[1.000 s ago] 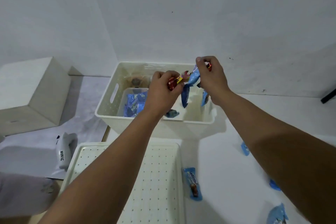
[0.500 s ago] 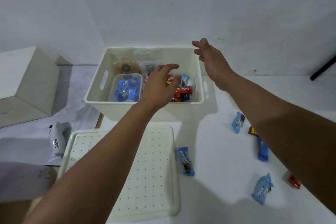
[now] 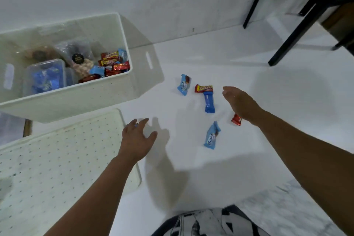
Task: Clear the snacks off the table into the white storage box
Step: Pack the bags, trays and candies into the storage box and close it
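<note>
Hovering over the white table [image 3: 268, 101], your left hand [image 3: 137, 138] is spread open and empty beside the perforated lid [image 3: 57, 159]; your right hand [image 3: 240, 101] is open too, holding nothing, just above a red wrapper [image 3: 236, 120]; four more snacks lie between your hands, among them a blue bar [image 3: 209, 101]; the white storage box [image 3: 76, 97] sits far left, already holding packets.

Both hands empty over the white table [image 3: 268, 101]: left hand [image 3: 137, 138] spread beside the perforated lid [image 3: 57, 159], right hand [image 3: 240, 102] open near a dark blue wrapper [image 3: 209, 101], a red-yellow bar [image 3: 204, 88] and two light blue packets [image 3: 211, 136]; white storage box [image 3: 76, 99] holds snacks
</note>
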